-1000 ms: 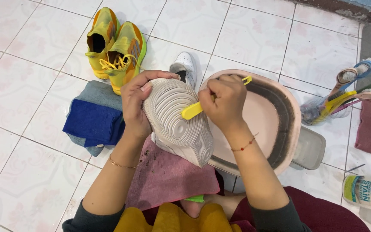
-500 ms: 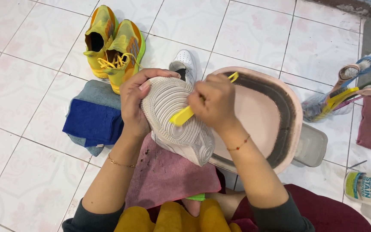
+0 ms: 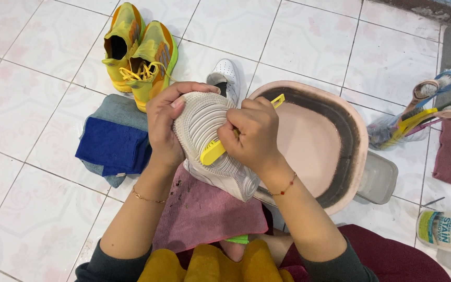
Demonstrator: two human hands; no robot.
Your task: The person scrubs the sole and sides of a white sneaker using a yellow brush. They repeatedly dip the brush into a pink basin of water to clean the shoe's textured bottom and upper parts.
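Two hands work at frame centre: the left hand [image 3: 164, 124] grips the white shoe [image 3: 210, 143] sole-up over the pink cloth [image 3: 204, 214], the right hand [image 3: 251, 137] clenches the yellow brush [image 3: 212, 151], best scrubbed along the grooves beside the pink basin [image 3: 358, 151].

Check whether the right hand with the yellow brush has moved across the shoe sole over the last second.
Yes. The right hand and yellow brush have slid left and down the white shoe sole, away from the pink basin.
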